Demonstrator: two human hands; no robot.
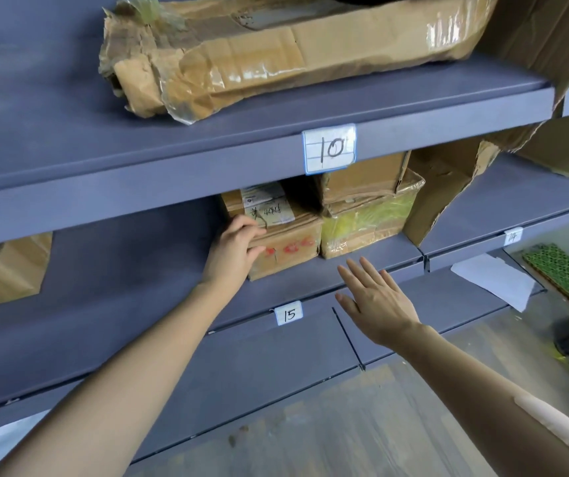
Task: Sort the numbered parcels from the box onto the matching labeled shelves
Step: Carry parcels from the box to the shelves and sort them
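A small brown parcel (286, 242) with red marks on its front and a white handwritten label on top stands on the blue shelf (159, 297) marked by the tag "15" (289, 313). My left hand (233, 251) grips the parcel's left front corner, fingers curled over its top edge. My right hand (377, 299) hovers flat with straight fingers in front of the shelf edge, touching nothing. To the right of the parcel sits a yellow-taped parcel (362, 225) with another brown box (362, 182) stacked on it.
The shelf above carries the tag "10" (329, 149) and a large crumpled cardboard box (276, 56). An open carton flap (448, 191) hangs at the right. A tag "14" (513, 236) marks the neighbouring shelf. Another box (4, 270) stands at far left. White paper (493, 280) lies lower right.
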